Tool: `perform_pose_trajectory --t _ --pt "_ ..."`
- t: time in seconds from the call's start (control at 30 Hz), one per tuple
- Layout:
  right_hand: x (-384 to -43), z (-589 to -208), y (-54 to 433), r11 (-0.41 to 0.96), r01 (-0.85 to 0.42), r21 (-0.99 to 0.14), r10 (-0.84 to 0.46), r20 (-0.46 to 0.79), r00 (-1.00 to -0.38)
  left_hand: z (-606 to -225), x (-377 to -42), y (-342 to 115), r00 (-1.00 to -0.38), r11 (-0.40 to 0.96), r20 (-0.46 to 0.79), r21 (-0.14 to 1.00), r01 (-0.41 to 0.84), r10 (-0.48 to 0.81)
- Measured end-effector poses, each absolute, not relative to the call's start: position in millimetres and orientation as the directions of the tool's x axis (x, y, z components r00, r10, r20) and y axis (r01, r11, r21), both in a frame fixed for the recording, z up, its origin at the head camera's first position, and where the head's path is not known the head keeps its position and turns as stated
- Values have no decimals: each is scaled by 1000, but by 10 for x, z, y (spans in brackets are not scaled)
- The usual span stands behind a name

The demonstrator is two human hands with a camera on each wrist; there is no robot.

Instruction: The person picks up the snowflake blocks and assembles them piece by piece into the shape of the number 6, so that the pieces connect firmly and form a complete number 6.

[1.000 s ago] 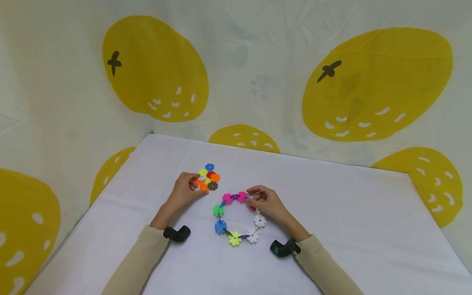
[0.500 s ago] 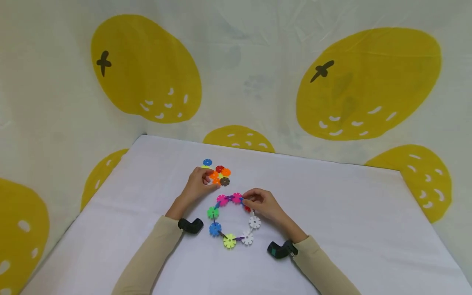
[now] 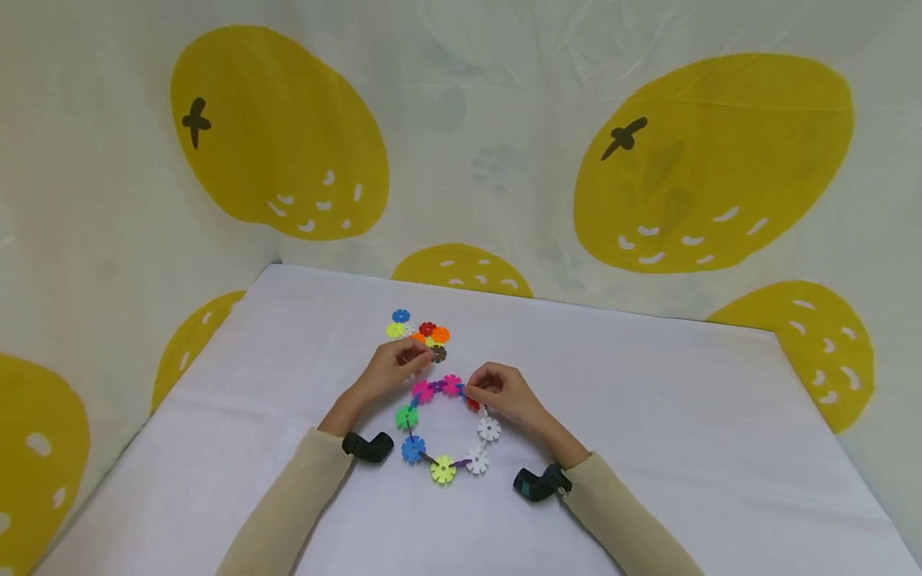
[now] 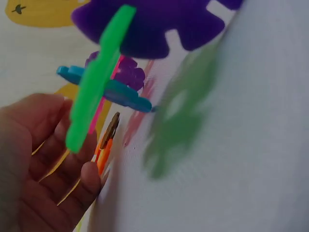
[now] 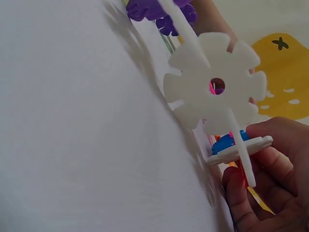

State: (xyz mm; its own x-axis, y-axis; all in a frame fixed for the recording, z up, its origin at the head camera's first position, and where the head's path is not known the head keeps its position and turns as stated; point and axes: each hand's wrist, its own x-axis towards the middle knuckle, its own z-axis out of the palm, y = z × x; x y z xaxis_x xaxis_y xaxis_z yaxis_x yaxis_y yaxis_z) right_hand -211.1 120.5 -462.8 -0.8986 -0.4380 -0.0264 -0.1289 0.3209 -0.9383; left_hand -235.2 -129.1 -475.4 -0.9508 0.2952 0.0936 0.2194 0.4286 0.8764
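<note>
Table (image 3: 634,416), one, covered in white. Ring of linked discs (image 3: 442,470), one, on the table, counting face-on two pink, two white, one green, one blue, one yellow, one red. Hands, two: right hand (image 3: 507,394) pinches the ring near its red end; left hand (image 3: 385,372), fingers curved, reaches loose discs (image 3: 427,329), grip unclear. Loose brown disc (image 3: 438,354), one.
</note>
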Motion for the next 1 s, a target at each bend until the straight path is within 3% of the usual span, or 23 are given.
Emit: perform_pose_trajectory --t 0.27,0.57,1.0 --pt "-2390 -4687 1157 311 -165 -936 -478 -4 -879 -4748 -2265 -1311 -884 489 -49 847 210 466" --pt "-2780 -4661 1103 370 -238 -898 -591 -30 -806 -4776 -2300 -1291 -848 459 -44 855 241 527" --pt "-3001 -4662 908 450 -497 -742 -719 30 -695 -4717 -2302 -1292 -829 473 -68 846 247 555"
